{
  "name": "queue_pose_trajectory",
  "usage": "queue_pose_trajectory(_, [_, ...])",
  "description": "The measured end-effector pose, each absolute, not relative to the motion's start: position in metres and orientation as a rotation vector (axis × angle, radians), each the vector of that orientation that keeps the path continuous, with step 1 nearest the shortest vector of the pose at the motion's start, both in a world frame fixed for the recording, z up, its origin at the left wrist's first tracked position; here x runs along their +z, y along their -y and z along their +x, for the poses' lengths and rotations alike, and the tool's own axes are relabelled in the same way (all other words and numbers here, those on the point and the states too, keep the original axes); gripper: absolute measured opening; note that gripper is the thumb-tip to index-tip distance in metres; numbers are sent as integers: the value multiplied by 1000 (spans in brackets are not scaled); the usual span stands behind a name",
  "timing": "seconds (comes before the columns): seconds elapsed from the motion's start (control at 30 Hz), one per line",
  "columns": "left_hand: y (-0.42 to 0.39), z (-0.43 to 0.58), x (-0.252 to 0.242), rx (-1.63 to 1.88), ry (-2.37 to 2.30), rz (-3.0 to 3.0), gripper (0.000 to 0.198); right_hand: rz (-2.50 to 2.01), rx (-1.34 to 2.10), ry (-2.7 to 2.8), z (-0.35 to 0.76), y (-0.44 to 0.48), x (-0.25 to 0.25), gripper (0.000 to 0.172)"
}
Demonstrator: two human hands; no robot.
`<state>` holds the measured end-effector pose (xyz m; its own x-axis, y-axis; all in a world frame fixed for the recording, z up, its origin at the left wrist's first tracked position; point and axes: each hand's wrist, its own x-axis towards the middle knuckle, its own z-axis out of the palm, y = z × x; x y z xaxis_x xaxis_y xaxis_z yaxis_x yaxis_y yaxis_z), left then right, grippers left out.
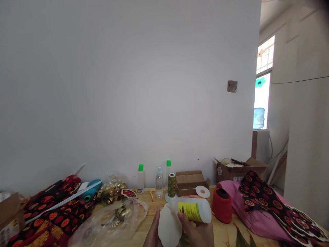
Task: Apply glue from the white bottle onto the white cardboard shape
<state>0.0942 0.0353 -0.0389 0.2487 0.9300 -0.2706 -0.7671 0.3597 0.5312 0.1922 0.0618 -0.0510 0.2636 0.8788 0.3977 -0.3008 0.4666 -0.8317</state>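
Observation:
At the bottom middle, my right hand [199,231] is closed round a white plastic bottle [192,209] with a yellow label, held on its side. My left hand [152,233] grips a flat white lobed piece [168,226] in front of the bottle's end. Only part of each hand shows above the frame's lower edge. Both hover over a wooden table [144,226].
A red thread spool [222,205], an olive thread cone [171,184], a small spray bottle [159,181], two green-capped bottles [140,178], a brown box [190,182], a bag of gold bells [115,206], patterned red-black cloth [51,212] and pink fabric [254,212] surround them. An open carton [239,169] sits by the wall.

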Motion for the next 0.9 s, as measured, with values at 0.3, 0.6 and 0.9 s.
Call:
queue_pose_trajectory(0.3, [-33, 93, -37, 1200, -609, 253, 35, -663, 962, 990, 190, -55, -43, 64])
queue_pose_trajectory(0.6, [-31, 93, -34, 1205, -621, 244, 33, -662, 964, 982, 190, -54, -42, 65])
queue_pose_trajectory(0.9, [-34, 90, -41, 1195, -604, 317, 36, -664, 939, 990, 190, -55, -44, 65])
